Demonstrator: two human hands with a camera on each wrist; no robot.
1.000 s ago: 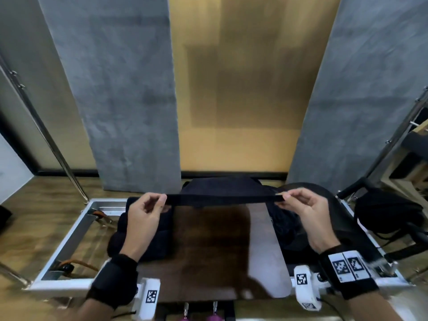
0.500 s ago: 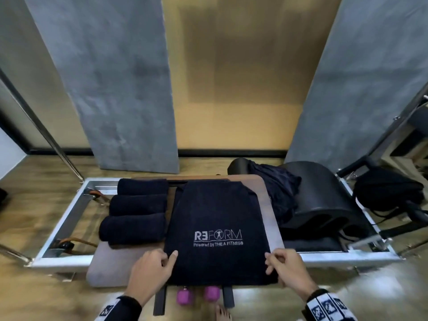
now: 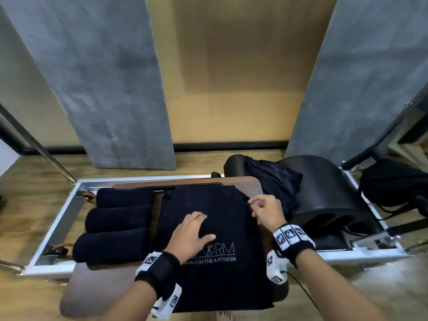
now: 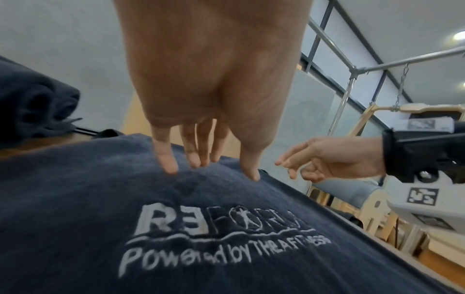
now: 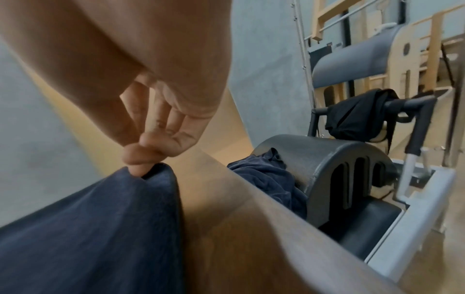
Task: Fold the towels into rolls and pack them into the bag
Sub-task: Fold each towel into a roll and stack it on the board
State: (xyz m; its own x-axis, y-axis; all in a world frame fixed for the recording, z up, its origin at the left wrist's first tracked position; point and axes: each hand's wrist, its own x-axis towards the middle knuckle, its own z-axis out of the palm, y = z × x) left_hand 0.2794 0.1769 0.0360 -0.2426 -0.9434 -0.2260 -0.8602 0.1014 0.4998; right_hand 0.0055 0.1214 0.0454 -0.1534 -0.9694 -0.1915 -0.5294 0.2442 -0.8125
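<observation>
A dark navy towel (image 3: 217, 218) with a white REFORM logo lies flat on the wooden board (image 3: 92, 288). My left hand (image 3: 196, 224) presses flat on the towel's middle just above the logo, fingers (image 4: 171, 165) straight on the cloth (image 4: 100, 218). My right hand (image 3: 253, 203) pinches the towel's right edge near its far corner. In the right wrist view thumb and forefinger (image 5: 138, 159) nip a lifted fold of the towel (image 5: 88, 218). Three rolled towels (image 3: 115, 218) lie side by side left of the flat one. A black bag (image 3: 393, 184) hangs at the far right.
A heap of unfolded navy towels (image 3: 275, 181) lies against a black arc barrel (image 3: 328, 188) right of the board. A metal frame (image 3: 55, 228) surrounds the board. Grey wall panels and a metal pole (image 3: 34, 144) stand behind.
The towel went from being stretched in the air between both hands to lying flat. Both hands then moved from its near corners forward, the left onto the middle, the right to the right edge.
</observation>
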